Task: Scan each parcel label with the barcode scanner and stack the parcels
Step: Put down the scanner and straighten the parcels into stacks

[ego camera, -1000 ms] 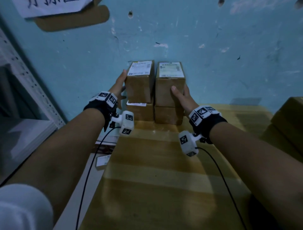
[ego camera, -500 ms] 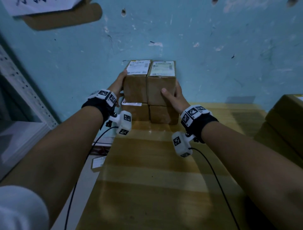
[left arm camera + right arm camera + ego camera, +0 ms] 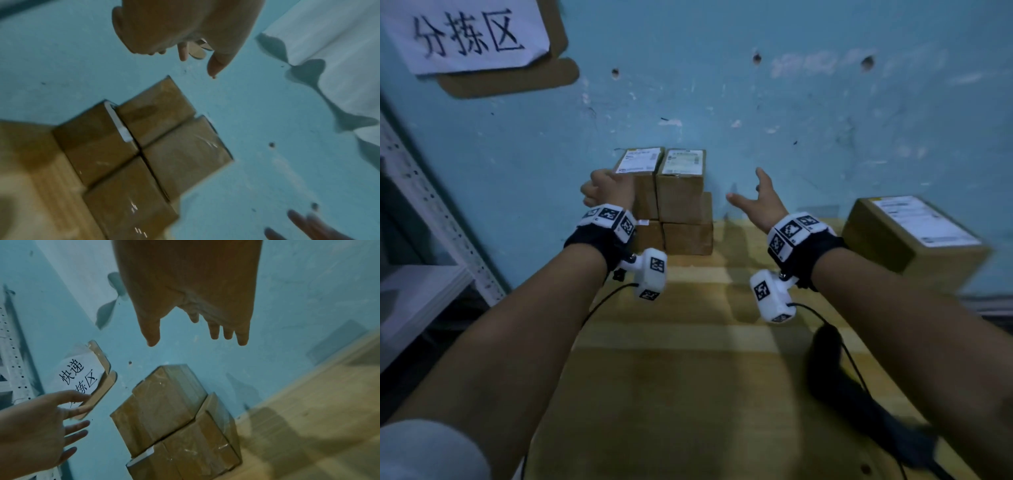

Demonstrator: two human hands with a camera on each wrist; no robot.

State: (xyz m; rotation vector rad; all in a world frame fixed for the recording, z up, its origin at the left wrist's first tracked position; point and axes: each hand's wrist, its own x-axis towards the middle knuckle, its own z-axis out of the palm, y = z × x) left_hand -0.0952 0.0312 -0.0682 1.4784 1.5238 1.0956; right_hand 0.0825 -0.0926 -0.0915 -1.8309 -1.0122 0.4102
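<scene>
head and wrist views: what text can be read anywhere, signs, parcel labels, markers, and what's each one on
"分拣区": white paper sign on brown cardboard backing, on the blue wall, head view.
"快递" above a partly covered line ending "区": same sign, right wrist view; the open left hand covers part.
White labels on the two top brown cardboard parcels: print too small to read.
White label on the large brown box at right: blurred, unreadable.
Black-and-white square markers on the wristbands: patterns, no words.

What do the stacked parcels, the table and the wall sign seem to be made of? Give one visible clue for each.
Parcels: brown cardboard, probably taped; glossy streaks show in the wrist views.
Table: seems to be wood or wood-look laminate, with pale grain bands.
Sign: white paper with handwritten characters, on a brown, apparently cardboard backing.
</scene>
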